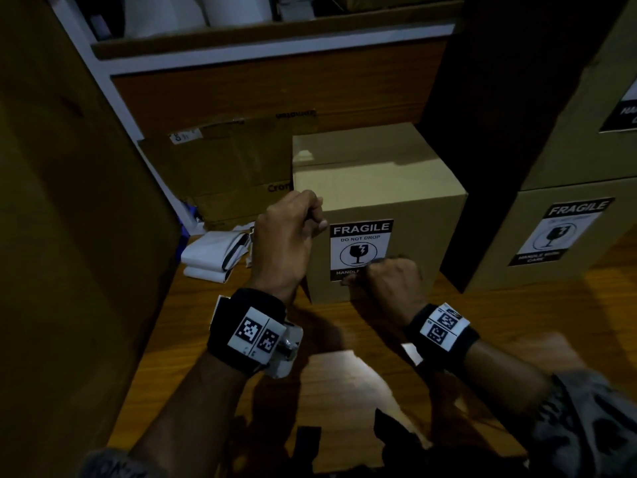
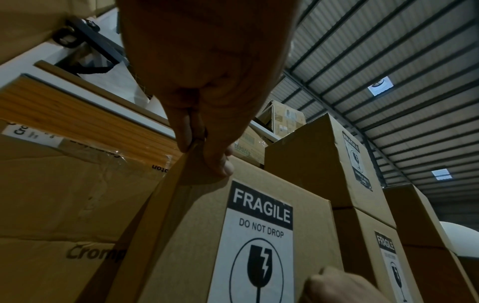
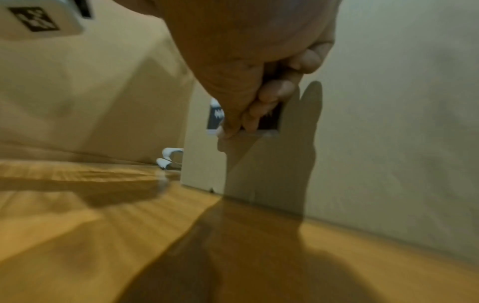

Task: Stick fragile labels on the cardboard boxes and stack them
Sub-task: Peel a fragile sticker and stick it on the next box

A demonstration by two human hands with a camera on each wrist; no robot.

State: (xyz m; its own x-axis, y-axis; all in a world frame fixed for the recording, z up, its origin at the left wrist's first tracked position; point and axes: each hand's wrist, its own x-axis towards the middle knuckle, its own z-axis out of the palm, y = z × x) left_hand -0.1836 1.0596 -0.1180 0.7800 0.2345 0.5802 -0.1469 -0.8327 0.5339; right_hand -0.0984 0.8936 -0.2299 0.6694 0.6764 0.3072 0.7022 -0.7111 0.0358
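Note:
A cardboard box (image 1: 362,181) stands on the wooden table (image 1: 482,322). A black-and-white FRAGILE label (image 1: 360,243) is stuck on its front face. My left hand (image 1: 293,229) is at the box's top left corner. The left wrist view shows this left hand (image 2: 202,147) pinching that corner edge, with the label (image 2: 259,235) below it. My right hand (image 1: 389,281) is at the label's bottom edge, fingers curled. In the right wrist view my right hand (image 3: 249,110) presses its curled fingers against the label's (image 3: 215,114) dark bottom strip, hiding part of it.
Two labelled boxes (image 1: 551,236) are stacked at the right. A tall cardboard wall (image 1: 69,236) closes the left side. A worn flattened box (image 1: 224,167) leans behind, under a shelf. White backing papers (image 1: 217,253) lie left of the box.

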